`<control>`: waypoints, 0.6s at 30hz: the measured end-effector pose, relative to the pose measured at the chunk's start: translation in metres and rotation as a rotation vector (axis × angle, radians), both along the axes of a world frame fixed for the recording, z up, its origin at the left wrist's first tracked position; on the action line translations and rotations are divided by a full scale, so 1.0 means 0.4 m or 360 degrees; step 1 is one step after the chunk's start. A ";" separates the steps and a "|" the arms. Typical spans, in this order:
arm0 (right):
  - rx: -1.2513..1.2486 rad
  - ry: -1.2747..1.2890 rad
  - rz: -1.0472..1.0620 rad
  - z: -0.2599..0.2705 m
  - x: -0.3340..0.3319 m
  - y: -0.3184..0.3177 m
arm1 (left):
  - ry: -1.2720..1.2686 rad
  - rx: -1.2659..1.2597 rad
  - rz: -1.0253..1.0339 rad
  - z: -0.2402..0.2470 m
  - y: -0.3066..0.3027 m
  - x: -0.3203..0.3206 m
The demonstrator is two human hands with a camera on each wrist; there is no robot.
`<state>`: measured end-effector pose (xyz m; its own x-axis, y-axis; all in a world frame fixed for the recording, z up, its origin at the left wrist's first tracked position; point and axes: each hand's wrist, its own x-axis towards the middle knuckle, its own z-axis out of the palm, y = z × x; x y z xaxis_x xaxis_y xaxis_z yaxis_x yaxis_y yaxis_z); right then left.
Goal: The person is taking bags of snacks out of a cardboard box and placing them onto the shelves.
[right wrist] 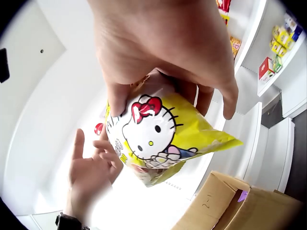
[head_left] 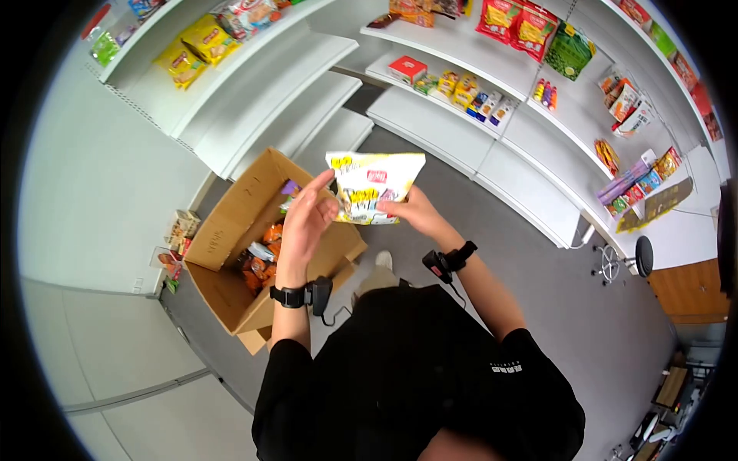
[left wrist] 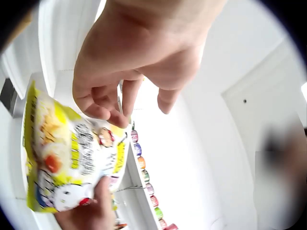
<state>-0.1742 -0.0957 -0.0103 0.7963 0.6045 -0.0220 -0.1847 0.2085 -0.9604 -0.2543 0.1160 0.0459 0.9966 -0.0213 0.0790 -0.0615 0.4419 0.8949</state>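
A white and yellow snack bag is held up in front of the body; the right wrist view shows a cartoon cat with a red bow on it. My right hand grips the bag by one side, its thumb across the printed front and the other fingers behind. My left hand is at the opposite side with relaxed fingers, its fingertips right by the bag's edge in the left wrist view. Below the left forearm stands an open cardboard box with orange packets inside.
White shelves run along the far side with red bags, small boxes and snack packs. More shelves at the left carry yellow bags. A black stool stands at the right. Several packets lie on the floor beside the box.
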 end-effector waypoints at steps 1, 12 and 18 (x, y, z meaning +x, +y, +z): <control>0.0029 0.0031 -0.0029 0.002 0.005 -0.019 | 0.0082 0.0157 0.0041 -0.020 0.001 0.015; -0.0066 0.0040 -0.0022 0.009 0.122 -0.087 | 0.0267 0.0476 -0.0090 -0.058 -0.119 0.108; -0.0050 0.0056 0.0163 0.024 0.237 -0.005 | 0.0236 0.0549 0.0050 -0.066 -0.063 0.199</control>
<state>-0.0795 -0.0976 -0.0008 0.7286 0.6815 -0.0690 -0.2375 0.1568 -0.9586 -0.1749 0.0906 0.0194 0.9973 0.0094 -0.0728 0.0713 0.1126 0.9911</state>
